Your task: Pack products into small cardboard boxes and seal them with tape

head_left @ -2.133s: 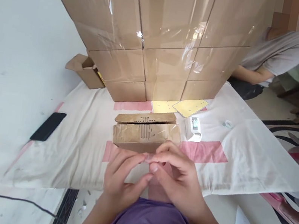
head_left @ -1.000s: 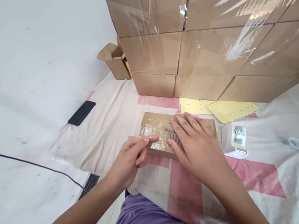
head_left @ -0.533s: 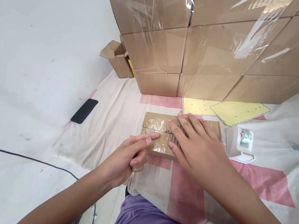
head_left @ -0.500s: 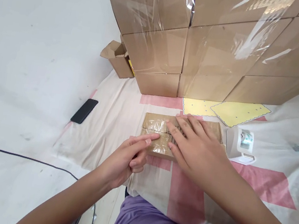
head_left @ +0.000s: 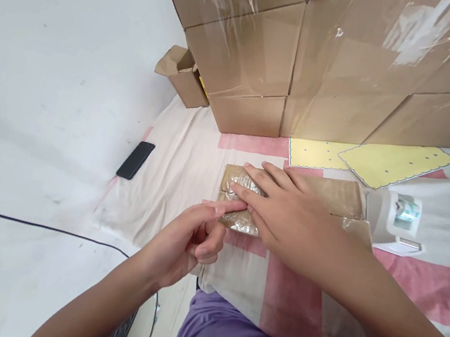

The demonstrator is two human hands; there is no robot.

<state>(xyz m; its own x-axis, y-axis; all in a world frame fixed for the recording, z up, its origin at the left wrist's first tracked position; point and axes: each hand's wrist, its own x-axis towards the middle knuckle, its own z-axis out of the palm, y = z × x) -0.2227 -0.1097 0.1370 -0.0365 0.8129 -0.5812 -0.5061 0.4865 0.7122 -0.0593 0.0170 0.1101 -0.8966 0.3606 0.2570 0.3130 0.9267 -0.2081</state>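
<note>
A flat brown cardboard box [head_left: 335, 194] lies on the cloth in front of me, with shiny clear tape [head_left: 244, 180] across its left end. My right hand [head_left: 280, 201] rests flat on top of it, fingers spread over the taped part. From the left, my left hand [head_left: 197, 233] touches the tape with its stretched index finger, close to my right fingertips. The thumb lies along that finger while the others curl in, and I see nothing held there. Beside the box's right end stands a white tape dispenser [head_left: 386, 224] with a roll inside.
Large cardboard boxes [head_left: 251, 63] under clear film are stacked behind. Two yellow sheets [head_left: 394, 162] lie at their foot. A black phone [head_left: 135, 159] is at left, near a small open carton [head_left: 185, 81]. A dark cable [head_left: 34, 224] runs along the white wall.
My right hand has slid left over the box onto its taped end, baring more of the right side. My left index finger stays on the tape. The view has shifted slightly.
</note>
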